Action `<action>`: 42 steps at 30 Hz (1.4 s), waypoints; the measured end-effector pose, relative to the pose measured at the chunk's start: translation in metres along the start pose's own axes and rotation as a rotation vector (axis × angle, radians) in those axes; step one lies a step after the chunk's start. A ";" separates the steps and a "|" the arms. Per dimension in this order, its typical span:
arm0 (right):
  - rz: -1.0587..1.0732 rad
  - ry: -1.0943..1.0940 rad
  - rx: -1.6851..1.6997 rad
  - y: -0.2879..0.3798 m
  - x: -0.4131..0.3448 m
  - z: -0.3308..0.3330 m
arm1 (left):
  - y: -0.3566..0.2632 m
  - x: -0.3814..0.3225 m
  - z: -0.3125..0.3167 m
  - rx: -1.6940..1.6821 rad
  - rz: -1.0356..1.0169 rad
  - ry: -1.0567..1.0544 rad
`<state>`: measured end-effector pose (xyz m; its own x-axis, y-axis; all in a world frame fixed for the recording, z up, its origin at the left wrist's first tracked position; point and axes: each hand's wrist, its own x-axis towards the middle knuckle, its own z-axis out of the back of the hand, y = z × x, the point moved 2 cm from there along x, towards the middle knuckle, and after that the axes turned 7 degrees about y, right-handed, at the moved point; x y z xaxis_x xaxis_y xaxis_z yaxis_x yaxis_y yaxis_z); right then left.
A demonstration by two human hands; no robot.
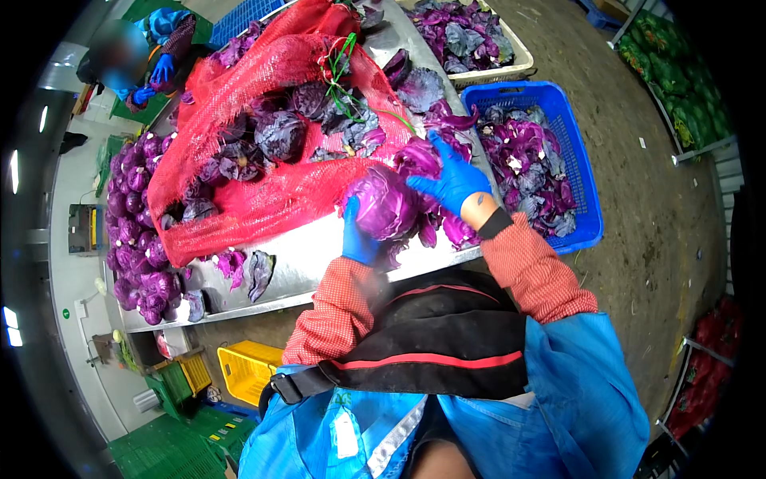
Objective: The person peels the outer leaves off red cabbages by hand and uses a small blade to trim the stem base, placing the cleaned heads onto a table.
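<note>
A purple cabbage head rests in my left hand, which wears a blue glove and cups it from the left and below. Just right of that head is my right hand, also gloved, its thumb and fingers spread over loose purple leaves. Its thumb tip is close to the head; whether it touches is hard to tell. Peeled leaves lie beneath the right wrist on the metal table. Beyond my hands an open red mesh sack holds several dark, untrimmed cabbage heads.
A blue crate and a cream crate, both holding leaves, stand along the table's right side. Many trimmed cabbage heads are piled at the left end. A co-worker stands across the table. Below its near edge is a yellow crate.
</note>
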<state>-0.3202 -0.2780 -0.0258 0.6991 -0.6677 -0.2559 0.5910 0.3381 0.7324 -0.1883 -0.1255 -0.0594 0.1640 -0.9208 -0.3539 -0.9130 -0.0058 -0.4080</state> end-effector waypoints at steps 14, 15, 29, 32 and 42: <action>0.088 0.311 0.175 -0.032 -0.009 -0.028 | 0.019 0.022 0.014 0.072 0.285 -0.080; 0.053 0.317 0.216 -0.032 -0.009 -0.028 | 0.017 0.025 0.012 0.077 0.307 -0.085; -0.202 -0.064 0.352 -0.110 0.005 -0.021 | 0.009 0.010 0.014 0.039 0.070 0.041; 0.064 -0.268 -0.054 -0.078 -0.007 -0.008 | 0.003 0.007 0.014 0.045 0.006 0.075; 0.139 -0.001 0.325 0.013 -0.035 -0.010 | 0.002 0.021 -0.015 0.001 -0.161 0.126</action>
<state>-0.3332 -0.2436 -0.0133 0.7633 -0.6309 -0.1393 0.3314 0.1972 0.9227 -0.1924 -0.1504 -0.0555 0.2600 -0.9495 -0.1756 -0.8784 -0.1571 -0.4514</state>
